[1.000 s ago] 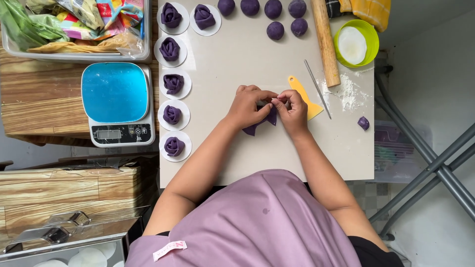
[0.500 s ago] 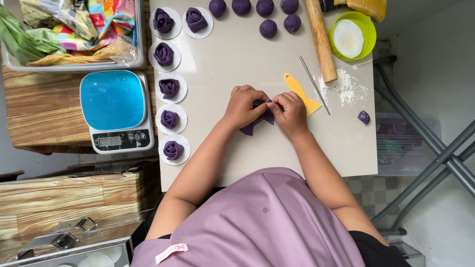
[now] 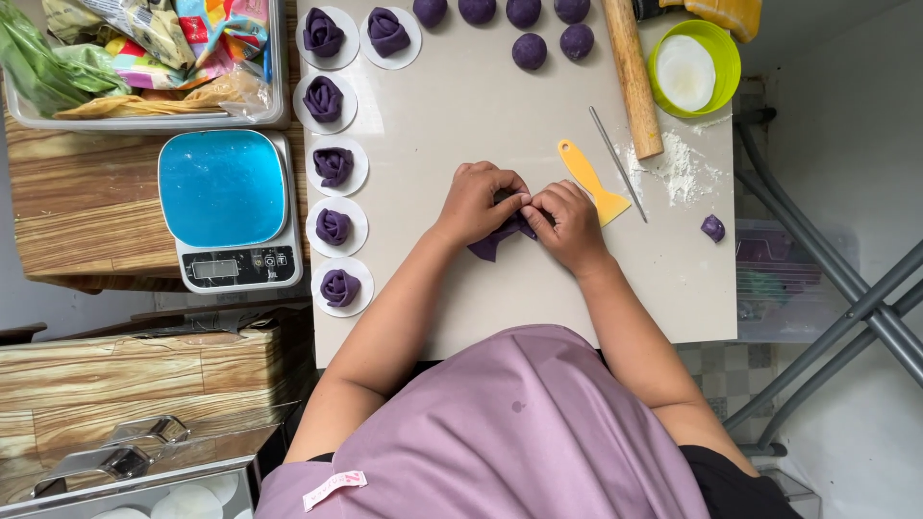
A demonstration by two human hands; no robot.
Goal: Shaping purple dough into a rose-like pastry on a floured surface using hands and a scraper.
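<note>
Both hands meet at the middle of the pale table (image 3: 433, 125). My left hand (image 3: 478, 204) and my right hand (image 3: 567, 223) pinch a flat piece of purple dough (image 3: 495, 240), which pokes out below the left fingers; the rest of it is hidden under the hands. A yellow scraper (image 3: 588, 178) lies just beyond my right hand. Several finished purple dough roses (image 3: 334, 227) sit on round white papers in a column along the table's left edge. Several plain purple dough balls (image 3: 530, 51) rest at the far edge.
A wooden rolling pin (image 3: 634, 77), a thin metal rod (image 3: 616, 163), spilled flour (image 3: 681, 173) and a green bowl (image 3: 726, 58) lie right. A small dough lump (image 3: 712, 228) sits near the right edge. A blue-topped scale (image 3: 226, 207) and a tray of packets (image 3: 144, 58) stand left.
The hands have stayed together on the dough, with the fingers working it slightly. The view has shifted a little as the head moved.
</note>
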